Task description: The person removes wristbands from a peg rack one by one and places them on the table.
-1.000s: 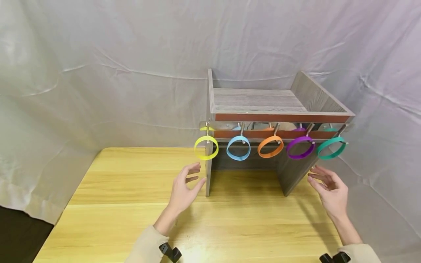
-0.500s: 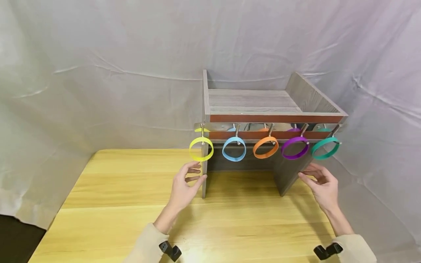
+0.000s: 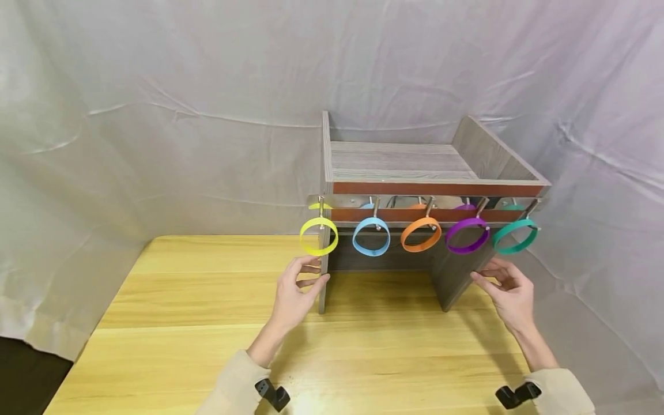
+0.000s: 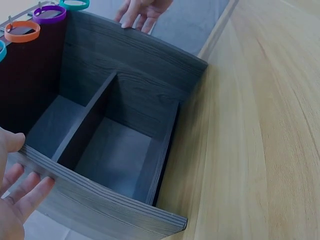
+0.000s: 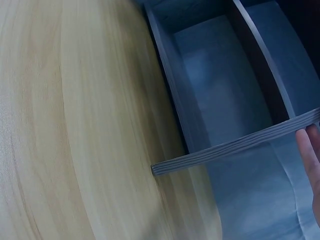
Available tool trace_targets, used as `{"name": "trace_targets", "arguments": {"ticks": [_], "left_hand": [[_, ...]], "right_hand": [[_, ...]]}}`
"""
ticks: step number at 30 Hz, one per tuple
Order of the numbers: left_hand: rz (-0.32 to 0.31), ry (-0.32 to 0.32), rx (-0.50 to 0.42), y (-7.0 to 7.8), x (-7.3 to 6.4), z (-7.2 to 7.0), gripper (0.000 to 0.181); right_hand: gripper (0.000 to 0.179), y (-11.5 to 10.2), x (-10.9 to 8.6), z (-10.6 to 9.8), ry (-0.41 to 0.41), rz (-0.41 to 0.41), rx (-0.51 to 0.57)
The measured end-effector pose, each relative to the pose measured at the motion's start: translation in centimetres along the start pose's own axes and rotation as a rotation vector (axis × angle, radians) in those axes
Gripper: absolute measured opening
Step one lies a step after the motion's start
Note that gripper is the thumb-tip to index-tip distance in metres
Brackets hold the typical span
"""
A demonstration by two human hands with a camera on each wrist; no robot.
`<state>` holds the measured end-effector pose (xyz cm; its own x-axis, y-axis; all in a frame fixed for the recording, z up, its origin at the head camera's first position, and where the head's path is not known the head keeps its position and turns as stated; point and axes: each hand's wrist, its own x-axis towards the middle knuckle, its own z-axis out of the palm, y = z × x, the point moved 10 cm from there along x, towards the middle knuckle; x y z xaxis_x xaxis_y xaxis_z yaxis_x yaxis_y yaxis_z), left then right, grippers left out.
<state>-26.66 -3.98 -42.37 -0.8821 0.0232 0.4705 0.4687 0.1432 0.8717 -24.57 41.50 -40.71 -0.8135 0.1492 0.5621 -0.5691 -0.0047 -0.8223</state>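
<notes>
A grey wood-grain shelf unit (image 3: 404, 188) stands on the table, a red-brown strip along its front. My left hand (image 3: 295, 294) grips the front edge of its left side panel. In the left wrist view the left thumb rests on that edge, the other fingers along the panel's outer face. At the right side panel, my right hand (image 3: 510, 297) holds the edge between thumb and fingers; some fingers are hidden behind it. Hooks across the front carry a yellow ring (image 3: 319, 252), a light blue ring (image 3: 371, 252), an orange ring (image 3: 417, 249), a purple ring (image 3: 468, 250) and a teal ring (image 3: 513, 250).
The wooden table (image 3: 207, 346) spreads to the left and in front of the shelf unit. Pale grey cloth (image 3: 218, 75) hangs behind and at both sides. Inside the unit, a divider (image 4: 87, 117) shows in the left wrist view.
Both hands have come in to the side panels, the right hand moving left onto its panel edge. The view has shifted slightly; the rings still hang on their hooks.
</notes>
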Motion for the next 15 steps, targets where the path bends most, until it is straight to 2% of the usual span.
{"name": "trace_targets", "arguments": {"ticks": [4, 10, 15], "left_hand": [[-0.01, -0.004, -0.007, 0.05, -0.09, 0.15, 0.039], [-0.014, 0.011, -0.019, 0.1, -0.45, 0.27, 0.039], [-0.019, 0.035, -0.022, 0.17, -0.59, 0.15, 0.038]], "right_hand": [[0.04, 0.04, -0.19, -0.23, 0.032, 0.001, -0.029], [0.04, -0.46, -0.45, 0.17, 0.061, -0.049, 0.013], [0.04, -0.39, -0.42, 0.32, 0.078, -0.045, -0.004]]}}
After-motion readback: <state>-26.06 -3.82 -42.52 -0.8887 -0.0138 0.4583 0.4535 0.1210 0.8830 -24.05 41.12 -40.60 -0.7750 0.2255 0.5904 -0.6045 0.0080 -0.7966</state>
